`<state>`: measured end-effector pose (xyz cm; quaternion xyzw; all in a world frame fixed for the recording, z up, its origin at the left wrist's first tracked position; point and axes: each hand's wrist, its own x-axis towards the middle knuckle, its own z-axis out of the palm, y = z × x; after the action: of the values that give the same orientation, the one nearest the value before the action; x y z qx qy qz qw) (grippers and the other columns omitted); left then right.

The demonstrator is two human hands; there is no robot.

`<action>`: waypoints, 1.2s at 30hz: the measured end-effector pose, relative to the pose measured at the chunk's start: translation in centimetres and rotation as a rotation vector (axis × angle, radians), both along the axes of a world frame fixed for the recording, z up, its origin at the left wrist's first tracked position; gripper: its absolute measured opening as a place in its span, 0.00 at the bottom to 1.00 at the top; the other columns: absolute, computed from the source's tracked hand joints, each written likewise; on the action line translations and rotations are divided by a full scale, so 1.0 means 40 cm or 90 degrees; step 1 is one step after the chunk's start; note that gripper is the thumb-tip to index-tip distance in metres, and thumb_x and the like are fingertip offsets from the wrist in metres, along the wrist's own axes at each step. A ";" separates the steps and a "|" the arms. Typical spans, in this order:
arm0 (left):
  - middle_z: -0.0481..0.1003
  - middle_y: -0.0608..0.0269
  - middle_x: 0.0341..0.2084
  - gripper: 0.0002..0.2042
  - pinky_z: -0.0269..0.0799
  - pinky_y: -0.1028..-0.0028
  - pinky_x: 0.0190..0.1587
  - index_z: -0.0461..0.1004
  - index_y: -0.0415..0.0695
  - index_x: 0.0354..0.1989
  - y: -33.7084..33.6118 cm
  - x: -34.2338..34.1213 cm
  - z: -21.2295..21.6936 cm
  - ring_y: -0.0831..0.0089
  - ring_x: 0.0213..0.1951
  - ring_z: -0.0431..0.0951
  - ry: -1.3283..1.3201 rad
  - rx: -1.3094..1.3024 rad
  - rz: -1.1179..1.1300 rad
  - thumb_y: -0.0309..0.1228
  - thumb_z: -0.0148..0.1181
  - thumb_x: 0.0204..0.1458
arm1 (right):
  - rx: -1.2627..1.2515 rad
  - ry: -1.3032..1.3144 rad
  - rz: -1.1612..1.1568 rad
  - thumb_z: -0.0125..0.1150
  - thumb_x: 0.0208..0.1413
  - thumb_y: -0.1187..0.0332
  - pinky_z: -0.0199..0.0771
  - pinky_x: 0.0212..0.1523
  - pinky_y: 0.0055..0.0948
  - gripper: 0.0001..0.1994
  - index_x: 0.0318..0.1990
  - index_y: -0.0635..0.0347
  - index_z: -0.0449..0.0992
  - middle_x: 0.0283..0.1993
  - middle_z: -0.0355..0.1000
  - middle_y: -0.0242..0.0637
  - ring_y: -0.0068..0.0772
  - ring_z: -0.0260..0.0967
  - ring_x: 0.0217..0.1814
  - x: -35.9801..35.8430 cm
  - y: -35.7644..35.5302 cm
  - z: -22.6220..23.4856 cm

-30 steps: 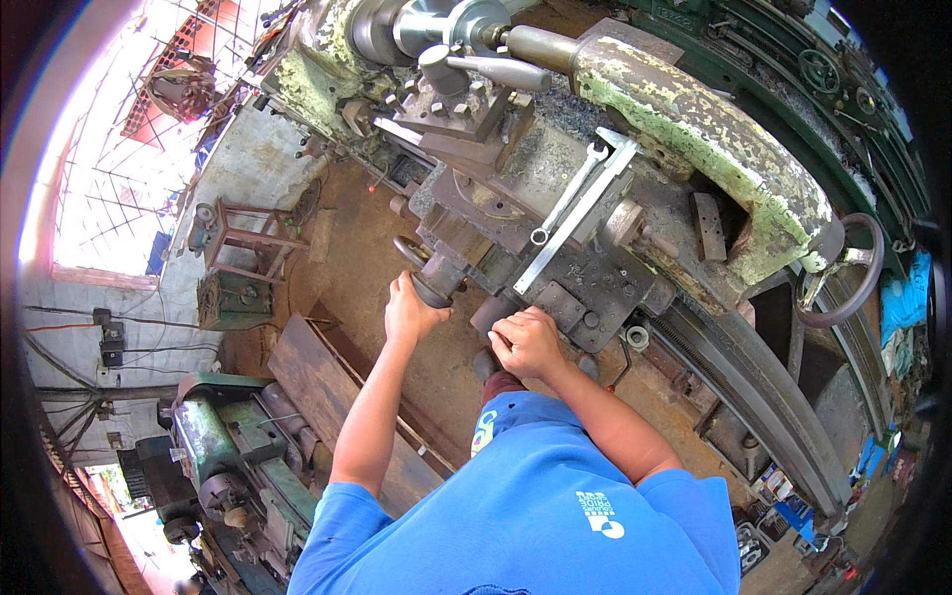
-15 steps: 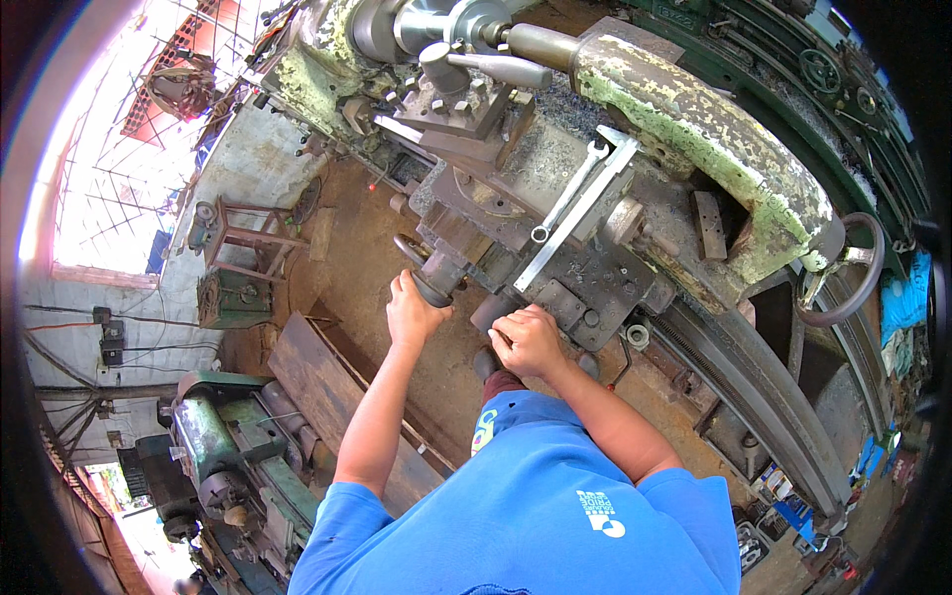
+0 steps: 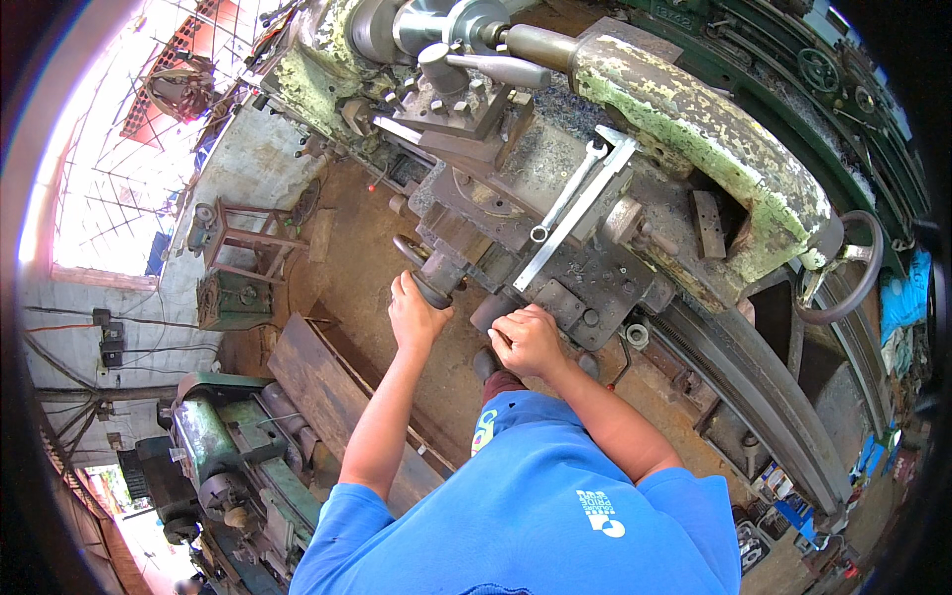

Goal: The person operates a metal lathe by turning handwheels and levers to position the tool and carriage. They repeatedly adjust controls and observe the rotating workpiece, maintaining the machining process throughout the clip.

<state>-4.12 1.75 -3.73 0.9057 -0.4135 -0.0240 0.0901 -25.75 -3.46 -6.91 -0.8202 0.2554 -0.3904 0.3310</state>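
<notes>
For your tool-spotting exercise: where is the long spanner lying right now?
In the head view, the spanner lies on top of the lathe carriage, beside a long steel bar, above the right hand.

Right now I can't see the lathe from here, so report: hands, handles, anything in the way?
Left hand wrapped on dark crank handle. Right hand closed over second handle on the carriage. Wrench and caliper lie loose on top.
</notes>
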 end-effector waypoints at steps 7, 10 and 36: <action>0.64 0.42 0.65 0.53 0.71 0.55 0.64 0.58 0.36 0.69 0.004 -0.008 -0.016 0.43 0.62 0.72 -0.019 -0.027 0.002 0.35 0.83 0.31 | -0.009 -0.009 -0.006 0.66 0.54 0.66 0.70 0.36 0.42 0.09 0.24 0.52 0.74 0.22 0.74 0.38 0.43 0.75 0.28 0.001 0.001 0.000; 0.64 0.42 0.65 0.51 0.70 0.55 0.64 0.59 0.36 0.68 0.006 -0.011 -0.024 0.44 0.62 0.71 -0.034 -0.040 0.000 0.34 0.82 0.32 | -0.012 -0.010 -0.006 0.67 0.52 0.67 0.70 0.36 0.41 0.07 0.25 0.53 0.76 0.23 0.75 0.37 0.42 0.75 0.28 0.001 0.000 0.001; 0.74 0.38 0.59 0.52 0.57 0.43 0.70 0.63 0.30 0.66 -0.030 0.112 0.088 0.50 0.63 0.74 0.039 0.253 -0.164 0.54 0.77 0.36 | 0.000 0.005 0.007 0.65 0.55 0.66 0.70 0.38 0.42 0.08 0.25 0.53 0.75 0.24 0.75 0.38 0.43 0.76 0.30 -0.003 -0.001 0.003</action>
<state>0.37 0.54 -0.19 0.8444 -0.5097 -0.1433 -0.0811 -25.85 -3.48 -6.81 -0.8232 0.2522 -0.3854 0.3320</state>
